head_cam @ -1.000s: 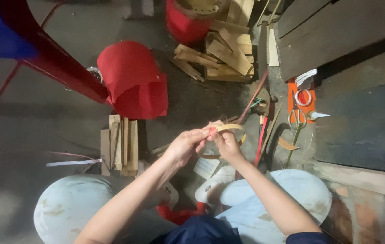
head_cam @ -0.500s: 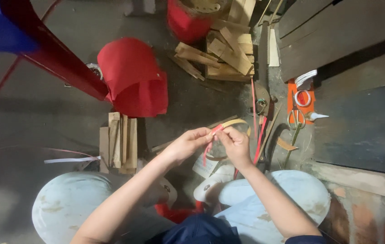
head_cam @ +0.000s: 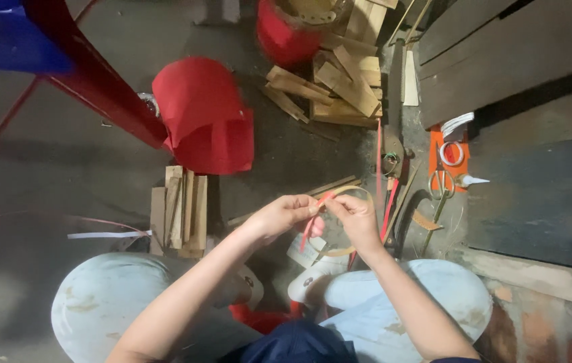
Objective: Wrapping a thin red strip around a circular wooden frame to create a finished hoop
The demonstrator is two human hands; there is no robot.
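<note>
My left hand (head_cam: 284,214) and my right hand (head_cam: 355,216) meet in front of me, just above my knees, fingertips almost touching. Between them I pinch a thin red strip (head_cam: 313,222): my left thumb and forefinger are closed on its upper end, and it trails down toward six o'clock past my palm. My right fingers are closed around a pale curved bamboo strip (head_cam: 353,191) that arcs over my knuckles from twelve toward two o'clock; where exactly the red strip meets it is hidden by my fingers.

At nine o'clock from my left hand a small stack of wooden slats (head_cam: 180,210) lies on the floor, with a white strip (head_cam: 108,234) just beyond it. At eleven o'clock sits a red paper lantern shape (head_cam: 207,115), touching a red metal leg (head_cam: 101,94). At twelve o'clock is a heap of wood offcuts (head_cam: 336,84). At three o'clock from my right hand, well apart, scissors (head_cam: 442,181) and a roll of tape (head_cam: 451,152) lie on an orange pad (head_cam: 436,141).
</note>
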